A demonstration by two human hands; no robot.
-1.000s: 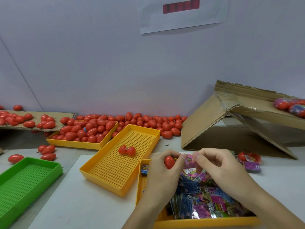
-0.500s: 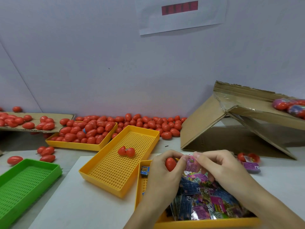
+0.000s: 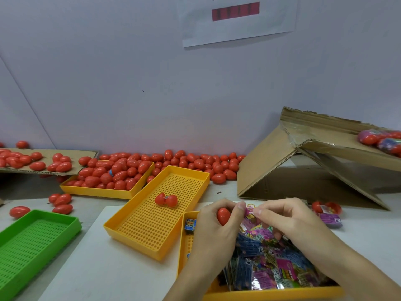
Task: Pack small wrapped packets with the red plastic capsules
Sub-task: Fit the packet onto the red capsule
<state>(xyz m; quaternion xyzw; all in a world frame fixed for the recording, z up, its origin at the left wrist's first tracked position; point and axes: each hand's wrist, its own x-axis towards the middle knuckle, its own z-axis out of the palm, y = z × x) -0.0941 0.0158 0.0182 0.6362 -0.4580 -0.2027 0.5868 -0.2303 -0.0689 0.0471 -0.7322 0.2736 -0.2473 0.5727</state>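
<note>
hands meet over packet tray's far edge [image 3: 191,213] — left hand [image 3: 213,233] gripping capsule [image 3: 223,216].

Setting was a small hand-packing workstation, workshop type. Evidence: red capsules [image 3: 188,161] lay loose in bulk along the far wall [image 3: 130,83], with more heaped in a yellow tray [image 3: 104,193] and on flat cardboard [image 3: 86,153] at far left. Perforated sorting trays, one yellow [image 3: 138,235] and one green [image 3: 71,227], sat on the white table [image 3: 104,274]. A near tray [image 3: 260,295] held packets [image 3: 271,268] in a pile. A torn carton [image 3: 267,168] stood at right. A printed sheet [image 3: 236,31] hung on the wall.
</note>
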